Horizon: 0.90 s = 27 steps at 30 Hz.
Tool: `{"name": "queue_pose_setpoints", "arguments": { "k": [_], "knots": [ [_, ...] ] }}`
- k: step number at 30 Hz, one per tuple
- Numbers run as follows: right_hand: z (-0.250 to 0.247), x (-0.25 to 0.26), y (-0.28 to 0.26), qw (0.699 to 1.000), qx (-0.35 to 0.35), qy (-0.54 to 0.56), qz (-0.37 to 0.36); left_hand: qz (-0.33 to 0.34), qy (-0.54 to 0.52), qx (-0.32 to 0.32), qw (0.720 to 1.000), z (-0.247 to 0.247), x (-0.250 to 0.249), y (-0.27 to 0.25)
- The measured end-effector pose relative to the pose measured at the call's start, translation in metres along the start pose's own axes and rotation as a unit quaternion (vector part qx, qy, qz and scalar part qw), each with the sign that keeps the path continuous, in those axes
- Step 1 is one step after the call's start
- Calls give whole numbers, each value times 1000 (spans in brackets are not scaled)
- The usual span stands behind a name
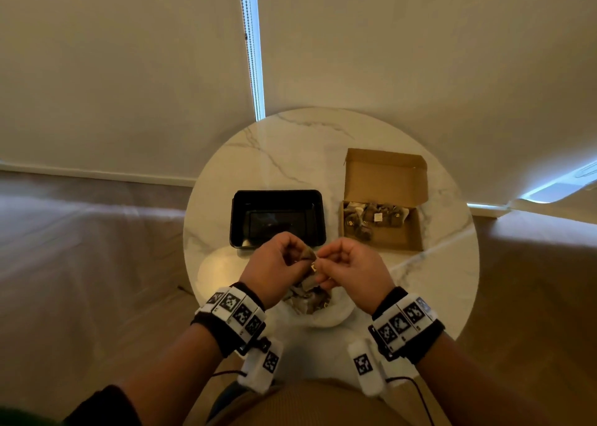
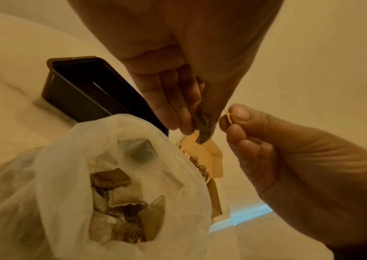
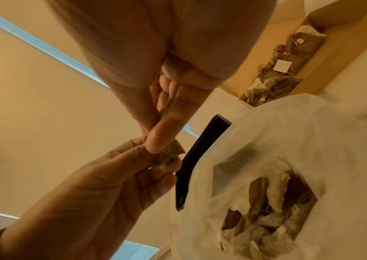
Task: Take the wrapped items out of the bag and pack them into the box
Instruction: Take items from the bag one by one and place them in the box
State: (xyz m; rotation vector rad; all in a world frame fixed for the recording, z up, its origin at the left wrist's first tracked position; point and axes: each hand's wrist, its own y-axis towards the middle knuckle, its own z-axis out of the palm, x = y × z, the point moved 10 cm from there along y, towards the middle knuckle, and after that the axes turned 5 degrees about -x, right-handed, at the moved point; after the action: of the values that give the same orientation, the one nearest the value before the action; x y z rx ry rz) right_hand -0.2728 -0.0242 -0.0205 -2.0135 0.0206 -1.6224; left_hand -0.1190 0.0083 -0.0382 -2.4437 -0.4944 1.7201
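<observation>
Both hands, left hand (image 1: 274, 265) and right hand (image 1: 352, 269), pinch one wrapped item (image 1: 306, 255) above the bag (image 1: 326, 316) at the table's near edge; step: transfer; next, judged: carry it to the box (image 1: 382, 228) at the right edge.

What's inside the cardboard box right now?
The cardboard box holds several brown wrapped items along its far side, one with a white tag; the near part of the floor is bare. Whether anything lies beneath them is covered.
</observation>
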Motion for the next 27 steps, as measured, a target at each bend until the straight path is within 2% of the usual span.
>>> {"name": "queue_pose_setpoints", "arguments": {
  "k": [4, 7, 9, 15, 17, 18, 20, 23, 27],
  "knots": [
    [0, -4, 8, 999, -25, 18, -9, -35, -69, 25, 997, 3, 3, -1],
    [-3, 0, 13, 993, -59, -75, -65, -74, -150, 35, 985, 3, 9, -2],
    [-3, 2, 15, 989, -68, -96, -85, -85, -186, 46, 978, 5, 10, -3],
    [10, 6, 8, 994, -36, -53, -92, -91, -182, 10, 979, -6, 18, -4],
    [7, 1, 8, 989, -53, -98, -99, -88, -155, -7, 984, -14, 21, -5],
    [6, -4, 9, 980, -60, -154, -110, -86, -139, -14, 986, -19, 22, -6],
    [17, -15, 15, 942, -29, -308, -133, -84, -120, -25, 989, -28, 24, -9],
    [48, -40, 24, 832, 67, -532, -141, -83, -110, -28, 990, -36, 25, -16],
    [67, -64, 34, 727, 111, -664, -134, -71, -82, -24, 994, -42, 29, -24]
  ]
}}
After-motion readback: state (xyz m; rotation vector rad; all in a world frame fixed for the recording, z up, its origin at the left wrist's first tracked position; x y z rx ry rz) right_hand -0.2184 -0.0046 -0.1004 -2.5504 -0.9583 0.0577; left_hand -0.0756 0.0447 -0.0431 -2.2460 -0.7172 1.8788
